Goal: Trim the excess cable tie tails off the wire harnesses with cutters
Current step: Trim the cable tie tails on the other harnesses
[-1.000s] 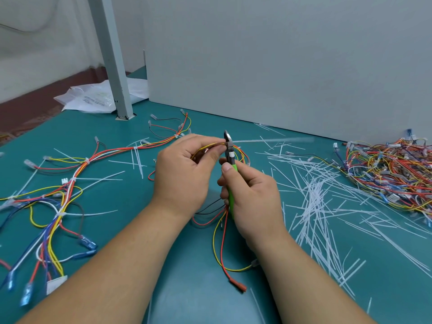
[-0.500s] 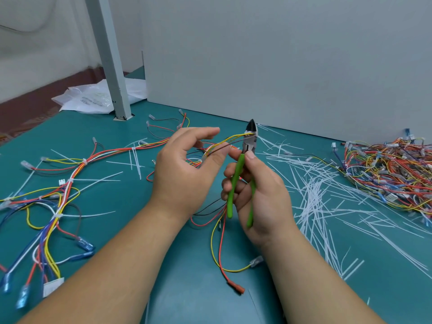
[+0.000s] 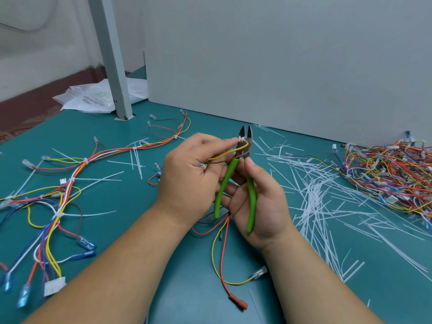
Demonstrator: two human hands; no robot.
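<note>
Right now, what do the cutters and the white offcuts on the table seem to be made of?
Cutters: dark, dull grey head, likely steel; handles in smooth bright green sleeves with a soft sheen, probably plastic or rubber dip. White offcuts: thin, flat, slightly translucent strips, some bowed, so flexible plastic, probably nylon.

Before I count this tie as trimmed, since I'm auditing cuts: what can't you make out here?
Head view only.
1. Cable tie at the cutters: too small, half covered by the harness wires and the left hand; tail cut or not, cannot tell.
2. Grip on the harness: hidden behind the left hand's back.
3. Print on the plastic bag: too blurred.
</note>
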